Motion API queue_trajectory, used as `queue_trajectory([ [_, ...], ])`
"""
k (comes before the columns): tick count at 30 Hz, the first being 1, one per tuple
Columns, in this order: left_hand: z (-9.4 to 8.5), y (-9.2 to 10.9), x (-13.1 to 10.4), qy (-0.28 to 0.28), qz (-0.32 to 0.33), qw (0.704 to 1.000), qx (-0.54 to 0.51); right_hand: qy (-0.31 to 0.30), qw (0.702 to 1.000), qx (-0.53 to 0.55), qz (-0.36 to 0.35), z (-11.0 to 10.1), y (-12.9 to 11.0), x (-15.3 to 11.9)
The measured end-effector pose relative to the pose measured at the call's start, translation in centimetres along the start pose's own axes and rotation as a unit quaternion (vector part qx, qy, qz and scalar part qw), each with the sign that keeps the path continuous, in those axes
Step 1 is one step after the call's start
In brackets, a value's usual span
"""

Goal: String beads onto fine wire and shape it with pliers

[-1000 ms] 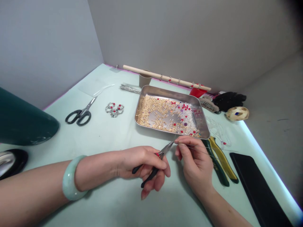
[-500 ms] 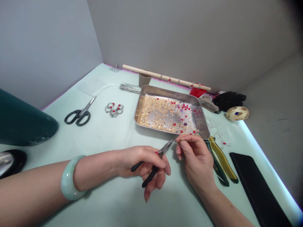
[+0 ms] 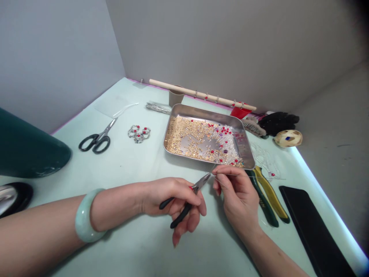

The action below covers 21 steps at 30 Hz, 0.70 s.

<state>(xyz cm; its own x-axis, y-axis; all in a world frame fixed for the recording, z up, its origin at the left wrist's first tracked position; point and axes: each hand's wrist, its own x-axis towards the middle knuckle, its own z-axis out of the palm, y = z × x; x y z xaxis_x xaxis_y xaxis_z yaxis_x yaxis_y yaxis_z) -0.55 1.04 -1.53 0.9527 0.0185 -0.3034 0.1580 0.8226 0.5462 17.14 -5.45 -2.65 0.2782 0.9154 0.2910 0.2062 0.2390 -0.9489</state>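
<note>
My left hand (image 3: 181,200) is closed around small black-handled pliers (image 3: 198,185), with a pale green bangle (image 3: 86,217) on that wrist. The jaws of the pliers meet a thin wire (image 3: 265,177) at its left end. Between thumb and fingertips, my right hand (image 3: 238,188) pinches this wire close to the jaws, and its free length runs out to the right past the hand. What sits at the very tip of the jaws is too small to make out. Just beyond both hands lies a metal tray (image 3: 207,161) of gold, clear and red beads.
Right of my right hand lie yellow-green pliers (image 3: 268,196) and a black flat case (image 3: 311,227). Scissors (image 3: 98,138), beaded rings (image 3: 139,133) and a dark green cylinder (image 3: 31,146) are on the left. A wooden rod (image 3: 184,91) rests across a cup (image 3: 175,99) behind the tray.
The wire strand that crossed my right hand toward the lower right has swung up; the wire now points to the right. Both hands stay nearly in place.
</note>
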Motion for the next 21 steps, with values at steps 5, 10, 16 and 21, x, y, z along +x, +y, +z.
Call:
queue_trajectory([
  [5, -0.26, 0.03, -0.09, -0.02, 0.006, 1.0, -0.009, 0.002, 1.0, -0.001, 0.001, 0.11, -0.02, -0.06],
  [10, -0.23, -0.01, -0.08, -0.021, 0.001, 1.0, -0.016, -0.002, 1.0, -0.006, -0.001, -0.01, -0.17, -0.14],
  [16, 0.22, 0.19, -0.08, -0.003, -0.006, 1.0, 0.004, -0.012, 1.0, 0.006, 0.019, -0.05, -0.17, -0.06],
  [21, 0.66, 0.43, -0.15, 0.019, -0.012, 0.999, 0.036, -0.004, 0.999, 0.023, 0.024, -0.2, -0.31, -0.04],
])
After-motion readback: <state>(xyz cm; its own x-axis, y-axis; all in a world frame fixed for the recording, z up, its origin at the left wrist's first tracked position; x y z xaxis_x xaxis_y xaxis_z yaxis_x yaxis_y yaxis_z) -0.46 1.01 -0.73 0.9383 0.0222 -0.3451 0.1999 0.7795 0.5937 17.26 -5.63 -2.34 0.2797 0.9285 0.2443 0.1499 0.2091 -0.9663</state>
